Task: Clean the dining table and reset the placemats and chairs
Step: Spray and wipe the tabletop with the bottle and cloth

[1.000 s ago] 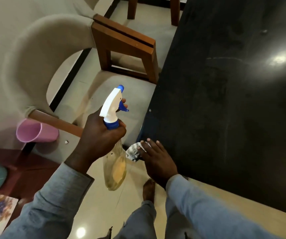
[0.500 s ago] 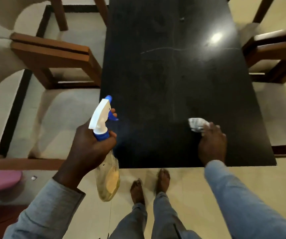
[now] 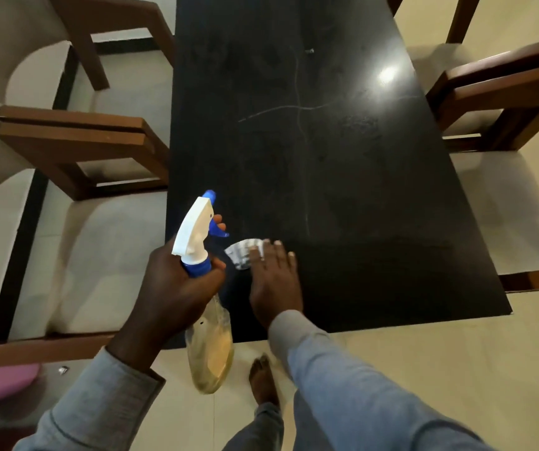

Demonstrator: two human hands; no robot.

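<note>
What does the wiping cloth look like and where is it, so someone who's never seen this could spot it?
Start at the long black table. Near its close left corner, the right hand lies flat on the top. The cloth is the small crumpled white-and-grey wad under its fingertips, the only pale thing on the dark surface, just right of the spray bottle.

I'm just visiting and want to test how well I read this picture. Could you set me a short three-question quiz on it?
1. True or false: the left hand grips a clear spray bottle with a white-and-blue trigger head.
2. What does the right hand press onto the black glossy dining table?
3. Where is the small white crumpled cloth: A) near end of the table, B) far end, C) floor?

Key: 1 true; 2 the cloth; 3 A.
</note>
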